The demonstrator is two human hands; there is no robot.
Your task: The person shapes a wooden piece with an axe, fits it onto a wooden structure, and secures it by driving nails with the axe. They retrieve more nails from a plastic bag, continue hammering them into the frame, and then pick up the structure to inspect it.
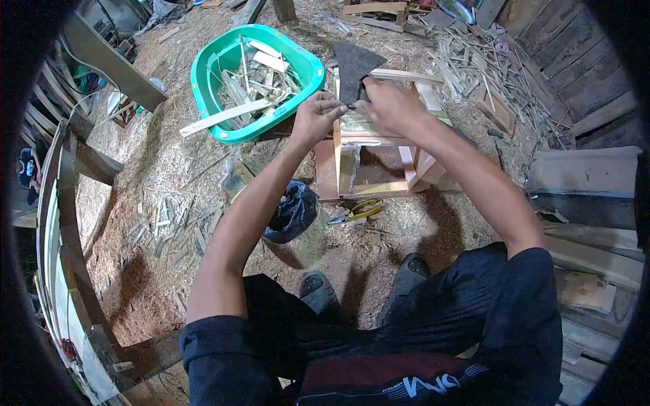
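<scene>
A dark grey, speckled piece of sandpaper (355, 66) fans out upward between my hands, above a small wooden frame (347, 162). My left hand (317, 119) is closed, with its fingertips pinching the lower left edge of the sheet. On the other side my right hand (394, 107) is closed around the right edge, its thumb close to the left fingertips. The frame stands on a reddish-brown board (326, 169), with slats across its top just under my hands. Part of the frame's top is hidden by my hands and the sheet.
A green tub (203, 95) full of wood scraps stands left of the frame. Yellow-handled pliers (359, 212) and a black plastic bag (291, 213) lie nearer my feet. Shavings and offcuts cover the floor. Planks (589, 257) are stacked at right, and a curved wooden piece (112, 61) stands at upper left.
</scene>
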